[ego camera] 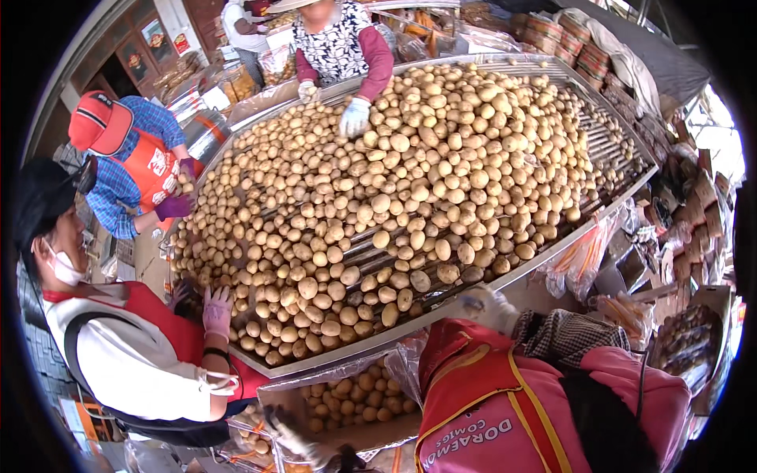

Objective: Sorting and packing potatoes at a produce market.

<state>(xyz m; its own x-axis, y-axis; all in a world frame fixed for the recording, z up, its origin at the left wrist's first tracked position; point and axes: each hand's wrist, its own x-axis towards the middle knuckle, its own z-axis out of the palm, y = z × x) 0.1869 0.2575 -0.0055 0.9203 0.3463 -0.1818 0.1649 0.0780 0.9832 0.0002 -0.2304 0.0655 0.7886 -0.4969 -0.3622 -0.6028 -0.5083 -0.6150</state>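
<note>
My right hand (489, 308), in a whitish glove, is at the near rim of a slatted metal sorting table (366, 253). It is blurred, so its grip is unclear. Round tan produce (467, 171), resembling small potatoes, is heaped over the slats. Lower down, my left hand (291, 433), gloved in white and dark grey, is beside the left end of a cardboard box (378, 430). Motion blur hides what its fingers do. Clear plastic film (408, 366) lines this box, and more of the same produce (355, 397) lies inside.
Opposite, a co-worker's gloved hand (355, 117) is on the pile. Another co-worker's purple gloves (174, 207) hold produce at the left end. Nearer, a co-worker's pink glove (217, 310) rests among the produce. Plastic bags (582, 254) hang off the right side, near a filled carton (689, 343).
</note>
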